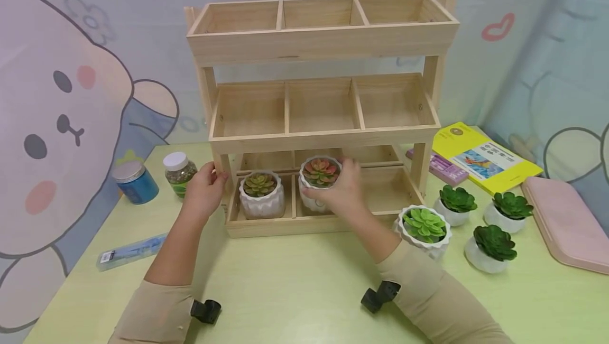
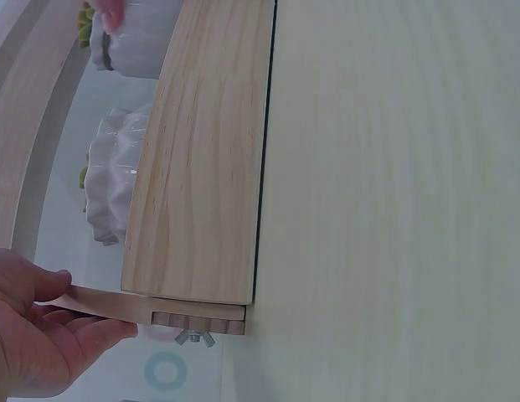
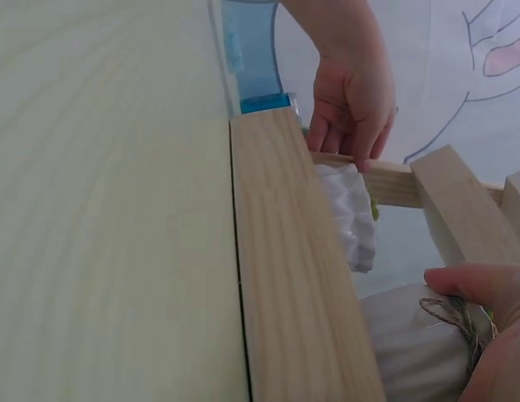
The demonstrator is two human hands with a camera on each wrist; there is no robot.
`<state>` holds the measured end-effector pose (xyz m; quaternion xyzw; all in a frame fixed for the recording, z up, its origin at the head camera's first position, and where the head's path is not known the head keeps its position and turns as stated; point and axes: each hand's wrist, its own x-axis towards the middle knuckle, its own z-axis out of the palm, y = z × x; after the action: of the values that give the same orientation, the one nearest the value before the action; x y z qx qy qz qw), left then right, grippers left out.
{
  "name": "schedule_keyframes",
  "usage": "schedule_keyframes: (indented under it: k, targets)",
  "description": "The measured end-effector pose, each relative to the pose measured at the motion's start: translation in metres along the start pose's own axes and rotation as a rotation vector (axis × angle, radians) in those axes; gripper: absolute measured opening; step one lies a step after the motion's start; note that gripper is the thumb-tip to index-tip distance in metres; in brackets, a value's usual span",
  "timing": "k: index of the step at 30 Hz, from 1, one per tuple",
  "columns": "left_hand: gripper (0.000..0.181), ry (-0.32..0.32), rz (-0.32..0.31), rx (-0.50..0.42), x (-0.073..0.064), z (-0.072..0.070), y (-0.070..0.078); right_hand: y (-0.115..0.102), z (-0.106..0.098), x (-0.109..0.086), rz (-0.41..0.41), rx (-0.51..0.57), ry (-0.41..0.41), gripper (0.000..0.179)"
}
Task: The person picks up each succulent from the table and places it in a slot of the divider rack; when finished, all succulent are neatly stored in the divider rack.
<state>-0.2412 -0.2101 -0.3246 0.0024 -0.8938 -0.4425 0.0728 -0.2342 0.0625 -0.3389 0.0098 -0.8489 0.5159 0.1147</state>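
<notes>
My right hand [image 1: 343,188] grips a white pot with a reddish succulent [image 1: 321,173], thumb in front and fingers behind, in the bottom tier's middle compartment. A twine bow [image 3: 450,316] shows on this pot in the right wrist view. With my left hand [image 1: 205,192] I pinch the left upright [image 2: 105,303] of the wooden three-tier shelf [image 1: 328,138] between thumb and fingers. Beside it, a ribbed white pot with a green succulent [image 1: 261,196] stands in the bottom left compartment. The upper two tiers hold nothing.
Right of the shelf stand a ribbed pot with a bright green succulent [image 1: 423,230] and several small dark green ones [image 1: 490,249]. Behind them lie a yellow book [image 1: 485,156] and a pink case [image 1: 571,222]. At left are a blue jar [image 1: 136,183], a white-lidded jar [image 1: 180,172] and a clear packet [image 1: 130,251].
</notes>
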Motion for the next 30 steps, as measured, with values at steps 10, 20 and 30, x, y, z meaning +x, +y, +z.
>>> schedule_keyframes:
  k: [10,20,30]
  targets:
    - [0.044,-0.007,-0.008,0.011,-0.002,-0.001,0.003,0.013,0.007,0.007,0.029,-0.010,-0.014,0.094]
    - [0.044,-0.010,-0.011,0.010,-0.001,-0.001,0.001,0.021,0.012,0.009,0.043,-0.006,-0.034,0.095]
    - [0.043,0.002,-0.010,0.015,0.001,0.000,-0.001,0.026,0.015,0.011,0.059,-0.015,-0.048,0.092]
